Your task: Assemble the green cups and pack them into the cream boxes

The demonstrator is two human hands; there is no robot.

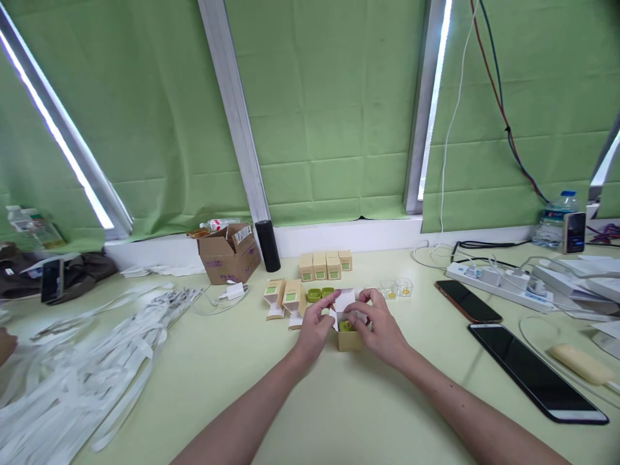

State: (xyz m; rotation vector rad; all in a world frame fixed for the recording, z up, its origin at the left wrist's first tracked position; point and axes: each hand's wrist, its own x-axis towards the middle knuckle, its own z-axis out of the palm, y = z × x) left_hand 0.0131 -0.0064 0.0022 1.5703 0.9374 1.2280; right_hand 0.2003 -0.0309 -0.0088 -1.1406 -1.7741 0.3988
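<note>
Between my hands stands a small kraft cardboard box (349,342), upright with its white-lined lid flap (345,298) raised. A green piece (345,326) sits inside; its exact kind is hard to make out. My left hand (314,330) holds the box at its left side, fingers along a side flap. My right hand (380,328) grips the right side, with bent fingers at the opening beside the green piece. Just behind are two small green containers (320,294) and two opened kraft boxes (292,300). Clear plastic cups (396,289) with yellow bits lie beyond my right hand.
Several closed kraft boxes (325,266) line up farther back. White straps (111,361) cover the left; another person's hand (6,345) shows at the edge. A carton (230,253) and black cylinder (268,246) stand behind. Phones (533,371) and a power strip (498,289) lie right.
</note>
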